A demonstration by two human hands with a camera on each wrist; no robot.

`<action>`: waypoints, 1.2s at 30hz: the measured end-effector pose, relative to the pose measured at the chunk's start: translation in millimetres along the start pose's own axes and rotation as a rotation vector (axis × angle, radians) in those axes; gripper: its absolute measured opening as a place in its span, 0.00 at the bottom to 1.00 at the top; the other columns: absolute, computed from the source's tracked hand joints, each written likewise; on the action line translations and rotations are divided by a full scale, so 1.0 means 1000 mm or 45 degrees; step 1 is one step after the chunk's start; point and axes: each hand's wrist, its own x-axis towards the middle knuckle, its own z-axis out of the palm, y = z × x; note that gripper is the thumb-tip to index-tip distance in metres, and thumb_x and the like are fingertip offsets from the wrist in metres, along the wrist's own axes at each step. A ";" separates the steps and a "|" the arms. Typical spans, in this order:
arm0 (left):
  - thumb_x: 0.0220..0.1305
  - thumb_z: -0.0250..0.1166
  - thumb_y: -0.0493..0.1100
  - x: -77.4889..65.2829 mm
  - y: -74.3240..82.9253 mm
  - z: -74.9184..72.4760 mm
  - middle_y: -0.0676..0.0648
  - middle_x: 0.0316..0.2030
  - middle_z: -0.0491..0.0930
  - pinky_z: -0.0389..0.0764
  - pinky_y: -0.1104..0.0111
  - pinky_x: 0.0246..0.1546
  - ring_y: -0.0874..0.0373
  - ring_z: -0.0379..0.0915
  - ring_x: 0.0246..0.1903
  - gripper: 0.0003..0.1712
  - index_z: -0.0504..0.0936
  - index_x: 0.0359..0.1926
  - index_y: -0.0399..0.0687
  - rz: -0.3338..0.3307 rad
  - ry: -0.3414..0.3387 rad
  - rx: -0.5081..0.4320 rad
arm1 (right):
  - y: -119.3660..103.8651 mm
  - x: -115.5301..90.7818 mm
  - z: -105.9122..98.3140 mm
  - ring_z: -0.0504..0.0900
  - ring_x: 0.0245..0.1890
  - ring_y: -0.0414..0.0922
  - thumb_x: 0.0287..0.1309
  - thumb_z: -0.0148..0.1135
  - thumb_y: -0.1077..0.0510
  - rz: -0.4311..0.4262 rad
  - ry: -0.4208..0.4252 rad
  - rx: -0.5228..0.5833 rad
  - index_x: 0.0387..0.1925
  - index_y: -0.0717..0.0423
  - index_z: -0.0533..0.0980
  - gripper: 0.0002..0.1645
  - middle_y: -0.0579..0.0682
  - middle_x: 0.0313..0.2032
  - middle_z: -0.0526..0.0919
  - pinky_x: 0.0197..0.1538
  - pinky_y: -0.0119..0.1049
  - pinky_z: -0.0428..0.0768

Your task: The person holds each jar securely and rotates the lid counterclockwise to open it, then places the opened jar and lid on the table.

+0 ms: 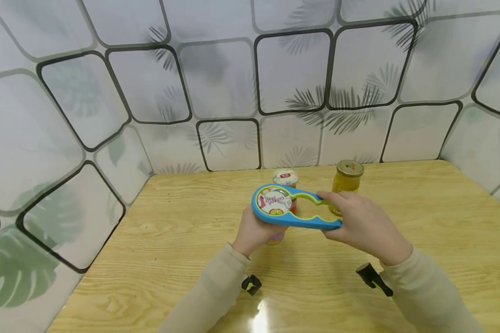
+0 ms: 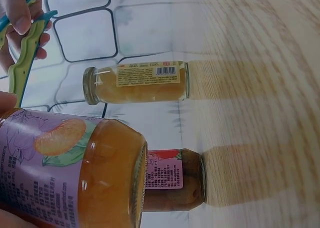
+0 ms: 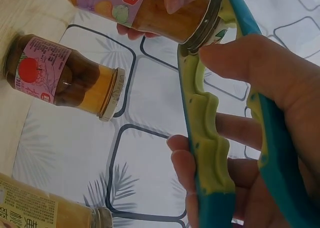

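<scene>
My left hand (image 1: 255,232) grips a glass jar of orange fruit (image 2: 107,163) with a purple label, tilted in the left wrist view and raised above the table. Around its printed lid (image 1: 273,201) sits the ring end of a blue and yellow-green jar opener (image 1: 304,223). My right hand (image 1: 365,223) holds the opener by its two long notched handles, thumb on one and fingers curled about the other. In the head view, the hand and opener hide most of the jar's body.
Behind the opener stands a jar of dark fruit (image 3: 65,76) with a pink label and pale lid. To its right is a taller jar of yellow fruit (image 1: 346,181) with a gold lid. Both stand on the wooden table (image 1: 183,222), before a patterned wall covering (image 1: 221,78).
</scene>
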 end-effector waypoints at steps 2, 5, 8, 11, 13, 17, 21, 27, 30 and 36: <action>0.40 0.72 0.46 0.000 0.001 -0.001 0.53 0.40 0.79 0.75 0.65 0.36 0.59 0.73 0.33 0.31 0.74 0.50 0.52 -0.010 -0.001 -0.001 | -0.001 0.000 -0.001 0.62 0.21 0.39 0.34 0.69 0.54 -0.002 0.005 -0.014 0.52 0.55 0.72 0.36 0.41 0.23 0.67 0.21 0.33 0.64; 0.40 0.72 0.46 0.000 0.001 -0.001 0.51 0.38 0.79 0.75 0.65 0.31 0.57 0.74 0.28 0.31 0.74 0.50 0.52 -0.034 -0.012 -0.033 | -0.001 0.000 -0.001 0.62 0.21 0.38 0.34 0.69 0.54 -0.001 0.014 -0.039 0.51 0.54 0.72 0.36 0.41 0.23 0.67 0.20 0.33 0.64; 0.40 0.72 0.45 0.000 0.000 -0.002 0.51 0.39 0.79 0.76 0.66 0.32 0.57 0.74 0.29 0.31 0.74 0.50 0.51 -0.037 -0.016 -0.053 | -0.001 0.000 0.000 0.62 0.20 0.38 0.34 0.69 0.53 -0.010 0.032 -0.067 0.50 0.53 0.73 0.34 0.40 0.23 0.67 0.19 0.33 0.63; 0.41 0.72 0.45 0.000 0.000 -0.003 0.50 0.37 0.79 0.76 0.66 0.31 0.57 0.74 0.27 0.31 0.74 0.50 0.52 -0.029 -0.029 -0.061 | -0.002 -0.001 0.000 0.61 0.18 0.38 0.33 0.69 0.53 -0.037 0.065 -0.098 0.49 0.52 0.74 0.33 0.40 0.22 0.66 0.18 0.32 0.62; 0.41 0.72 0.45 0.000 0.001 -0.004 0.50 0.36 0.79 0.75 0.65 0.29 0.56 0.74 0.25 0.30 0.74 0.50 0.52 -0.027 -0.038 -0.061 | -0.002 -0.001 0.000 0.60 0.18 0.37 0.32 0.69 0.53 -0.062 0.089 -0.124 0.48 0.52 0.75 0.33 0.41 0.22 0.66 0.17 0.32 0.62; 0.41 0.71 0.44 0.000 0.000 -0.005 0.51 0.38 0.79 0.76 0.66 0.34 0.58 0.74 0.31 0.30 0.74 0.50 0.52 0.008 -0.040 -0.043 | 0.001 -0.001 0.001 0.59 0.16 0.36 0.30 0.70 0.52 -0.150 0.150 -0.196 0.47 0.51 0.76 0.33 0.40 0.21 0.66 0.16 0.31 0.60; 0.39 0.71 0.40 0.001 -0.001 -0.006 0.51 0.43 0.78 0.74 0.66 0.44 0.59 0.72 0.41 0.33 0.73 0.52 0.48 0.055 -0.037 -0.044 | 0.004 -0.001 0.003 0.58 0.16 0.34 0.28 0.71 0.51 -0.264 0.237 -0.248 0.45 0.50 0.76 0.33 0.39 0.21 0.65 0.14 0.30 0.59; 0.39 0.71 0.42 0.000 -0.002 -0.006 0.51 0.43 0.78 0.74 0.66 0.42 0.59 0.73 0.41 0.33 0.73 0.51 0.49 0.026 -0.035 0.009 | 0.007 -0.002 0.005 0.58 0.15 0.33 0.25 0.72 0.50 -0.327 0.287 -0.264 0.45 0.50 0.76 0.34 0.39 0.20 0.64 0.14 0.29 0.57; 0.39 0.71 0.42 0.000 -0.003 -0.006 0.50 0.43 0.77 0.74 0.66 0.44 0.59 0.72 0.42 0.33 0.72 0.52 0.49 0.024 -0.049 -0.004 | 0.009 -0.002 0.006 0.58 0.15 0.33 0.25 0.72 0.50 -0.349 0.303 -0.273 0.44 0.50 0.76 0.34 0.38 0.20 0.64 0.14 0.28 0.57; 0.40 0.71 0.41 0.002 -0.003 -0.005 0.49 0.45 0.77 0.71 0.66 0.48 0.58 0.71 0.46 0.35 0.71 0.53 0.47 0.040 -0.077 -0.039 | 0.011 -0.001 0.007 0.56 0.15 0.33 0.25 0.71 0.51 -0.387 0.339 -0.284 0.44 0.51 0.76 0.33 0.38 0.19 0.63 0.13 0.28 0.56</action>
